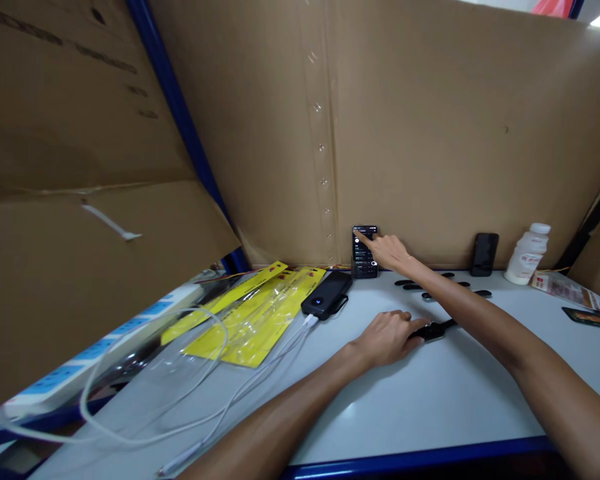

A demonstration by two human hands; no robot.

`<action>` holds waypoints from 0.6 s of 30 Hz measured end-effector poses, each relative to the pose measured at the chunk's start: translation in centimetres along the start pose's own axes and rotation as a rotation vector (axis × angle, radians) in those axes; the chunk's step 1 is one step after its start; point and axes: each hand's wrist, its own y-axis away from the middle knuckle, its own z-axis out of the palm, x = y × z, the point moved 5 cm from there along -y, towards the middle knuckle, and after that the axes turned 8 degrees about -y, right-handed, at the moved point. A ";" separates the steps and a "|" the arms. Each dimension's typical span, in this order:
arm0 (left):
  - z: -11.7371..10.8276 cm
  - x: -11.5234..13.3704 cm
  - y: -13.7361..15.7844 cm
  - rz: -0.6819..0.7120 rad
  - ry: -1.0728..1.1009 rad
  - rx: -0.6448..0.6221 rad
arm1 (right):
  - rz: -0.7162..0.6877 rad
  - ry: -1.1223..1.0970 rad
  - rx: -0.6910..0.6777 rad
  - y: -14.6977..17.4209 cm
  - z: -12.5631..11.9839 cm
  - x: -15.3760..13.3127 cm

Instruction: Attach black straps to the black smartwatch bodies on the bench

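Observation:
A smartphone [365,267] with a lit, dark screen stands upright against the cardboard wall. My right hand [391,252] reaches up to it, its index finger stretched out onto the upper left of the screen and the other fingers curled, holding nothing. Lower down, my left hand [386,339] pinches the near end of a black watch [434,331] between thumb and index finger, close above the table. Part of the watch's strap passes behind my right forearm. Several slim black pieces [411,287] lie beyond the watch, partly covered by that forearm.
On the left are a black power bank [329,293] with a white cable [225,407], yellow packets [265,327] and a white power strip [105,350]. A second phone [485,254] and a white bottle [529,253] stand at the back right. Cardboard [420,133] encloses the table.

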 end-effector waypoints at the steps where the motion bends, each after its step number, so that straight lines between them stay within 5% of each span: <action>1: 0.0 0.0 0.0 0.000 -0.001 0.002 | 0.006 -0.007 0.013 0.1 -0.1 0.1; 18: 0.1 -0.1 0.0 -0.001 -0.022 0.001 | 0.098 0.005 0.000 3.0 0.2 2.5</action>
